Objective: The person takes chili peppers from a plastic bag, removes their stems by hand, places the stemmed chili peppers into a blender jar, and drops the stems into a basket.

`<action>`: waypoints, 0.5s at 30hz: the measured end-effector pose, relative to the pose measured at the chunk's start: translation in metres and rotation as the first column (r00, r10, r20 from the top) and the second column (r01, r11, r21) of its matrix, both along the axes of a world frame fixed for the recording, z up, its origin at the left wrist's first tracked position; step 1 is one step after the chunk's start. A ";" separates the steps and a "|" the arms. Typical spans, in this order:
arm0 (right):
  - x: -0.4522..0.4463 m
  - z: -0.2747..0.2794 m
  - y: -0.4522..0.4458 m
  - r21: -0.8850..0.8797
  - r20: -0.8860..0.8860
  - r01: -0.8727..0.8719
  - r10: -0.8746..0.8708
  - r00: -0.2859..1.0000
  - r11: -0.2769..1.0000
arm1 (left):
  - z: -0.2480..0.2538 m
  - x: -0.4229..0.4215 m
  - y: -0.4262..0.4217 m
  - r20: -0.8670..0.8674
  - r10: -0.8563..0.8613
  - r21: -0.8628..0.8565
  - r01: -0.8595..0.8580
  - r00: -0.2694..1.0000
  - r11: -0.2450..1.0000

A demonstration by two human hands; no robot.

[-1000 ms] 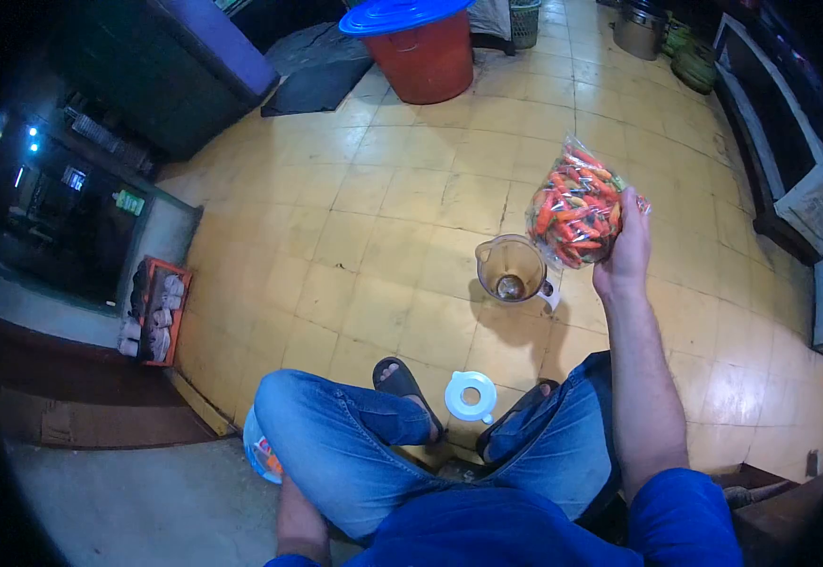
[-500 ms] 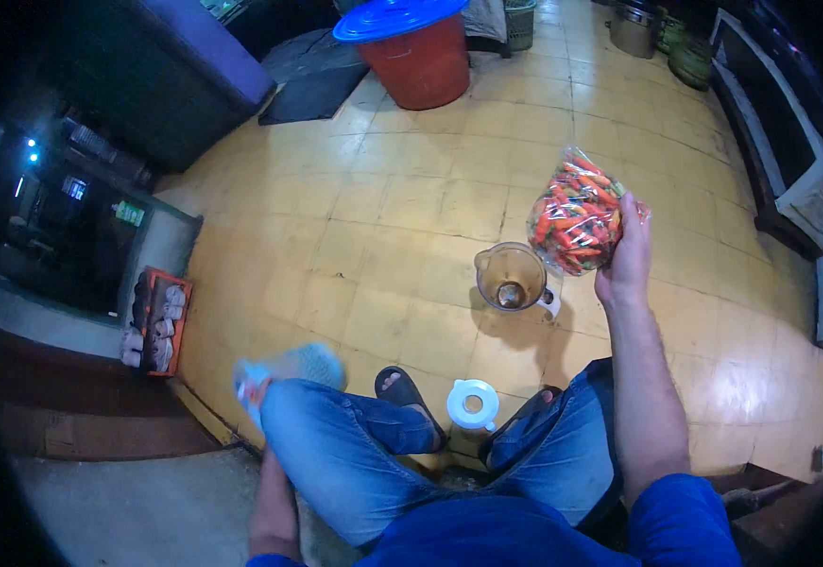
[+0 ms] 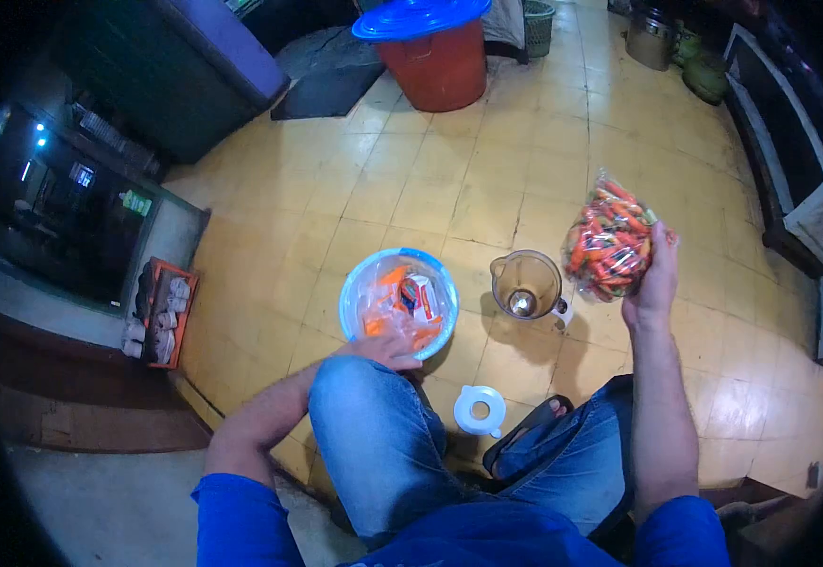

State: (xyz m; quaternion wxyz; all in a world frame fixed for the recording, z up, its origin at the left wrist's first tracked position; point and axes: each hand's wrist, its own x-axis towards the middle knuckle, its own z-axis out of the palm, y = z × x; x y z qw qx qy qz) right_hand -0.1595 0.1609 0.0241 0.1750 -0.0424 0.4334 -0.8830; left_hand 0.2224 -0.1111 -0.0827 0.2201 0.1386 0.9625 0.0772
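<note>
And here the bag of chillies point(image 3: 608, 244) is clamped in the right hand's point(image 3: 655, 288) fingers, held near the jug point(image 3: 528, 283). The basin's point(image 3: 346, 300) near side is met by the left hand point(image 3: 385, 348), its finger closure unclear; print on the packet point(image 3: 424, 299) inside is unreadably small.

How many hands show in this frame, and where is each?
2. The left hand is at the near rim of the light-blue basin; the right hand holds the clear bag of red chillies.
</note>
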 end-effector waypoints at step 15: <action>-0.006 -0.009 0.007 0.056 0.072 -0.028 0.024 0.997 0.998 | -0.052 -0.057 -0.047 0.276 0.399 -0.119 -0.381 0.875 0.917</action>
